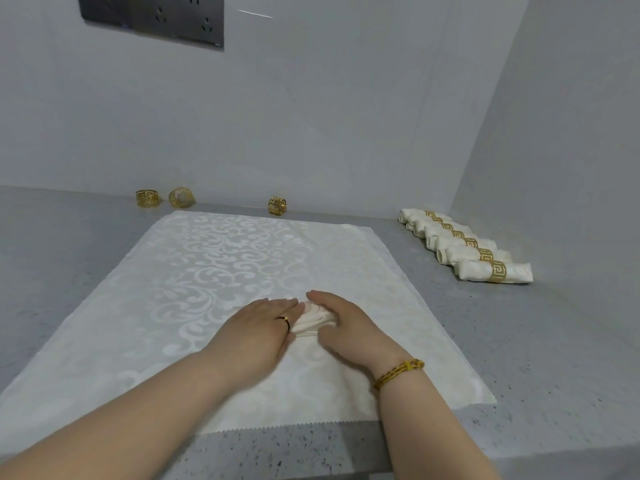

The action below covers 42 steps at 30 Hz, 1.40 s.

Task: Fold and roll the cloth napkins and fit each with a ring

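A cream napkin roll lies on the large patterned cream cloth near the table's front. My left hand lies flat over the roll's left end, fingers straight. My right hand covers the right end, fingers fairly straight and thumb along the near side; most of the roll is hidden under both palms. Three gold rings stand by the back wall: one ring at the left, a second ring beside it, a third ring just behind the cloth's far edge.
Several finished rolled napkins with gold rings lie in a slanted row at the right, near the side wall. The grey speckled countertop ends at a front edge just below the cloth. A dark socket panel hangs on the back wall.
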Each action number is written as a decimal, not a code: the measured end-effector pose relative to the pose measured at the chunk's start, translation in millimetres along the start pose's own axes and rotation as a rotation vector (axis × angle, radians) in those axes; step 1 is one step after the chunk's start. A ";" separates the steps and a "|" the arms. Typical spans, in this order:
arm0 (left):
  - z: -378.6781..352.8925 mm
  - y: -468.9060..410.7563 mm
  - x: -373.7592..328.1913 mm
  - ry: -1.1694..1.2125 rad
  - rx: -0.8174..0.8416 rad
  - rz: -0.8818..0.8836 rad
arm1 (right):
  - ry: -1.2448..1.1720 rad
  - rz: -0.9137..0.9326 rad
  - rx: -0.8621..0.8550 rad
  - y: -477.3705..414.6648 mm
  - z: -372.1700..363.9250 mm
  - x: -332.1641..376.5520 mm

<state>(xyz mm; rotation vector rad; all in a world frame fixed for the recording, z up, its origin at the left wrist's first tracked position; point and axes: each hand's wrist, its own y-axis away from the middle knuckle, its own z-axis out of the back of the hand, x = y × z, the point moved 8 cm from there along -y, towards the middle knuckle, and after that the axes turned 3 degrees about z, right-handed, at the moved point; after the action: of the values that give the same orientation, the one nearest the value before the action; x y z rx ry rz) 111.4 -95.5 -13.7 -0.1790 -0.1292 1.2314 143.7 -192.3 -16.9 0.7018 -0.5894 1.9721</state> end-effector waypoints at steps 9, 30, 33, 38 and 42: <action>5.5 -8.5 -0.1 0.137 -0.041 0.016 | 0.283 0.055 -0.018 1.1 5.8 2.9; 23.1 -17.6 19.6 0.708 0.286 0.154 | -0.500 -0.107 -0.264 3.5 22.4 1.8; 17.4 -18.5 9.8 0.692 0.280 0.165 | -0.546 -0.075 -0.301 2.8 24.4 5.1; 20.6 -20.7 7.9 0.942 0.285 0.196 | -0.701 -0.055 -0.389 4.2 31.2 2.7; 25.6 -19.0 13.9 0.973 0.281 0.229 | -0.662 -0.062 -0.359 2.0 23.8 2.3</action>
<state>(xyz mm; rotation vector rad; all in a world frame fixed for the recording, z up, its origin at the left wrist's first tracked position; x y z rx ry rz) 128.5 -86.7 15.3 -0.5357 0.9222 1.2536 146.6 -207.3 1.5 1.1259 -1.2617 1.4918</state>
